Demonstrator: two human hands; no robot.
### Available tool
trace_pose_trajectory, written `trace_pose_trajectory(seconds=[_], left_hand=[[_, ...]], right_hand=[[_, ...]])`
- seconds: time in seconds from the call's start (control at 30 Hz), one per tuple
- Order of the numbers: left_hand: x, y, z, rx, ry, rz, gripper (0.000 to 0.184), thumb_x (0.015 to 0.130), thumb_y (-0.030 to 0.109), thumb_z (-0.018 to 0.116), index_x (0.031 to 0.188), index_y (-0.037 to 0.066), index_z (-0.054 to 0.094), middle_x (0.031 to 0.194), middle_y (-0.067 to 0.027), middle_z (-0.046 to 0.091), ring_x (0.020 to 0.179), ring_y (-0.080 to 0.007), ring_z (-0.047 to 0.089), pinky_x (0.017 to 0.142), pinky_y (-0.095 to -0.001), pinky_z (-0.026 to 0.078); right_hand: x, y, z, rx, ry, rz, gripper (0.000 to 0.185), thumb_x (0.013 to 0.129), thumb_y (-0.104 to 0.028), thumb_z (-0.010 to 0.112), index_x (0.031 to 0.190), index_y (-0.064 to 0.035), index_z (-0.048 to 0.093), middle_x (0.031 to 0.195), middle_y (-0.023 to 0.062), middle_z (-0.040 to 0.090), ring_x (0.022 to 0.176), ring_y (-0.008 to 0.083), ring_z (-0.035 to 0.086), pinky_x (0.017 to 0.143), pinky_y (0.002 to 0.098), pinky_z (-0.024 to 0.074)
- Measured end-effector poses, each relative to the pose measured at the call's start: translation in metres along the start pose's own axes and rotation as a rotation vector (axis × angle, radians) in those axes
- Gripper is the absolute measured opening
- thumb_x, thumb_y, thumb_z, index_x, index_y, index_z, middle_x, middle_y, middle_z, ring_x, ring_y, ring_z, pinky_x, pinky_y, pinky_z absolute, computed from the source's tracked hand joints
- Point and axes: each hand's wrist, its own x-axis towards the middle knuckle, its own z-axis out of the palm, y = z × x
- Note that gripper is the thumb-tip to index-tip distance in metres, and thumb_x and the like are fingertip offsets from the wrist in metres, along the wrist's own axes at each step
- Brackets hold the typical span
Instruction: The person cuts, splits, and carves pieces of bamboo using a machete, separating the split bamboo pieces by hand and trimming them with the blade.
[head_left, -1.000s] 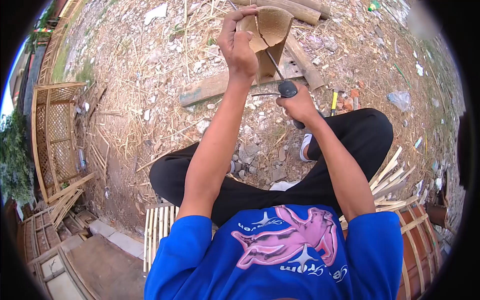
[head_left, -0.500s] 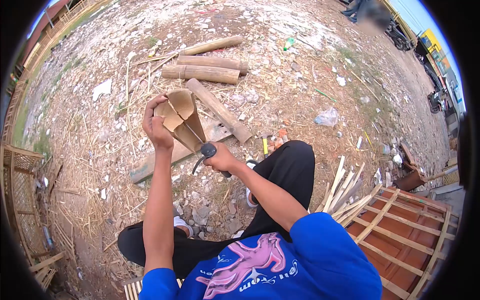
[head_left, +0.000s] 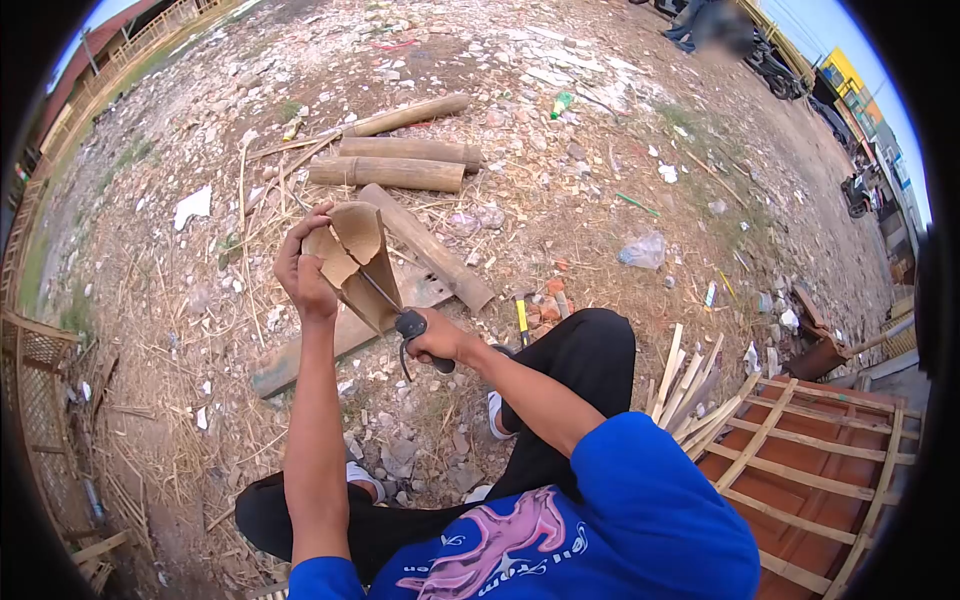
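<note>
My left hand (head_left: pixel 308 270) is closed around the left side of an upright piece of bamboo (head_left: pixel 360 232), whose pale, hollow inside faces me. Across its opening runs a long, thin-bladed knife (head_left: pixel 378 290), seen nearly edge-on, with a dark line or split beside it. My right hand (head_left: pixel 437 337) grips the knife's black handle, from which a dark strap hangs. The bamboo's lower end is close to a weathered plank (head_left: pixel 290 364) on the ground. How deep the blade sits in the bamboo I cannot tell.
Bamboo poles (head_left: pixel 390 172) and a split length (head_left: pixel 430 245) lie ahead. A yellow-handled hammer (head_left: pixel 522 318) rests by broken bricks (head_left: pixel 550 302). Right of my knee are bamboo strips (head_left: pixel 680 375) and a slatted frame (head_left: pixel 800 465). A plastic bag (head_left: pixel 642 252) lies farther off.
Both hands, with the bamboo and knife, sit slightly lower in the view. The ground scene has shifted a little left as the camera turned. The grip of each hand is unchanged.
</note>
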Motion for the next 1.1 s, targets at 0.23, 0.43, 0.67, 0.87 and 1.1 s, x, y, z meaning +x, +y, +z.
trace_pose_trajectory(seconds=[0.23,0.43,0.67,0.87,1.1], left_hand=[[-0.009,0.012,0.003,-0.012,-0.015,-0.014,0.041,0.069,0.018,0.042,0.097,-0.007,0.059,0.108,-0.0210,0.060,0.107,-0.0285,0.056,0.101,-0.0405,0.042],[-0.009,0.001,0.007,-0.005,0.059,0.043,0.035,0.069,0.018,0.042,0.096,-0.002,0.052,0.105,-0.0160,0.053,0.101,-0.0243,0.050,0.098,-0.0362,0.039],[-0.002,-0.004,0.018,-0.133,0.138,0.001,0.029,0.071,0.008,0.037,0.097,0.000,0.049,0.100,-0.0121,0.049,0.095,-0.0218,0.047,0.097,-0.0351,0.038],[-0.008,-0.002,0.002,-0.091,0.063,0.047,0.031,0.073,0.010,0.037,0.099,-0.002,0.048,0.103,-0.0143,0.053,0.099,-0.0233,0.050,0.098,-0.0371,0.040],[-0.007,0.002,-0.014,-0.008,0.026,0.053,0.038,0.073,0.014,0.039,0.100,-0.006,0.056,0.106,-0.0196,0.062,0.102,-0.0278,0.059,0.097,-0.0398,0.044]], right_hand=[[0.006,0.043,0.029,0.090,0.063,-0.198,0.043,0.071,0.005,0.071,0.110,-0.0037,0.054,0.071,0.0040,0.059,0.051,0.0122,0.057,0.044,0.0283,0.0444],[-0.004,0.005,0.012,-0.152,0.148,-0.036,0.032,0.067,-0.001,0.074,0.095,-0.0039,0.058,0.069,0.0035,0.058,0.050,0.0121,0.054,0.044,0.0284,0.0427],[0.024,0.041,0.093,-0.283,0.625,-0.256,0.037,0.066,-0.009,0.077,0.099,-0.0022,0.061,0.082,0.0107,0.068,0.074,0.0248,0.065,0.072,0.0363,0.0518],[0.046,0.053,0.148,-0.107,0.849,-0.244,0.037,0.068,-0.010,0.074,0.101,-0.0038,0.060,0.083,0.0135,0.068,0.077,0.0273,0.068,0.073,0.0382,0.0519],[0.012,0.043,0.092,-0.244,0.540,-0.210,0.032,0.067,-0.006,0.074,0.094,-0.0004,0.057,0.073,0.0082,0.063,0.064,0.0194,0.061,0.061,0.0342,0.0490]])
